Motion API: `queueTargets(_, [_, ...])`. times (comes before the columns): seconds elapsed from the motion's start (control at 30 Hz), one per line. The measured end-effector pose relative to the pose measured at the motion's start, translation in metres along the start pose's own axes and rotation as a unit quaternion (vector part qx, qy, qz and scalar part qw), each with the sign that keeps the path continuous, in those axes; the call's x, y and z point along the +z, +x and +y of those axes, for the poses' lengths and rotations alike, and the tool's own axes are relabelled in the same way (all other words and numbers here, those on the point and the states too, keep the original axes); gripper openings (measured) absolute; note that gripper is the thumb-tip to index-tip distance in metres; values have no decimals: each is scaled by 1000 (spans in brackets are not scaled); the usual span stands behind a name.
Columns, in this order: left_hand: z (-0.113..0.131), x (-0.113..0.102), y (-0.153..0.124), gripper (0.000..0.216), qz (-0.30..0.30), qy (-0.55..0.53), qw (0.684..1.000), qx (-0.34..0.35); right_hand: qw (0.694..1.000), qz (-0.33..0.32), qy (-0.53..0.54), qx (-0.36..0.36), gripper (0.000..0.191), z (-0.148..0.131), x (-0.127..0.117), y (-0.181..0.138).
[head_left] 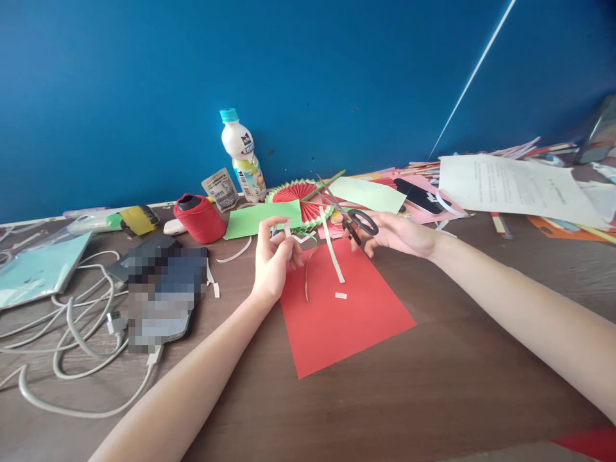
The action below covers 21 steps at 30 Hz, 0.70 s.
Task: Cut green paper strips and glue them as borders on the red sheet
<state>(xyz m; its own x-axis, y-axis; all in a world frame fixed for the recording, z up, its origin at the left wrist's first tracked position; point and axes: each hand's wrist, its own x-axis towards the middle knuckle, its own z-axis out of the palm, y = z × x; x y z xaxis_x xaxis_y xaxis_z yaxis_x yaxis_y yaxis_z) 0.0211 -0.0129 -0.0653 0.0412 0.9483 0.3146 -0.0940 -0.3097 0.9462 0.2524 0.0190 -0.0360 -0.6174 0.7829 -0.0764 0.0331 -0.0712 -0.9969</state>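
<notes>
My left hand (273, 260) is raised over the table and pinches a small white paper strip (287, 229) between thumb and fingers. My right hand (394, 234) grips black-handled scissors (344, 215) whose open blades point up and to the left. Below both hands lies a red paper sheet (337, 314) on the brown table (433, 372). On the sheet rest a long white strip (332, 251) and a tiny white offcut (341, 296). A red and green pleated paper fan (299, 200) lies just behind the hands.
A drink bottle (243, 156) stands against the blue wall, with a red thread spool (199, 217) and green paper (255, 218) nearby. White cables (72, 327) and a blurred device (161, 295) lie left. A printed sheet (510, 186) and coloured paper scraps pile at right.
</notes>
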Motion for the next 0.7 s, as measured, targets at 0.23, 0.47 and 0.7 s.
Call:
queueTargets(0.23, [8, -1, 8, 30, -27, -26, 999, -20, 983, 100, -148, -46, 32, 6, 2, 4])
queueTargets(0.47, [20, -3, 14, 34, -49, -58, 994, -80, 956, 81, -264, -99, 36, 5, 0, 4])
queueTargets(0.7, [25, -6, 17, 40, -65, -101, 988, -97, 958, 27, -277, -65, 39, 3, -2, 3])
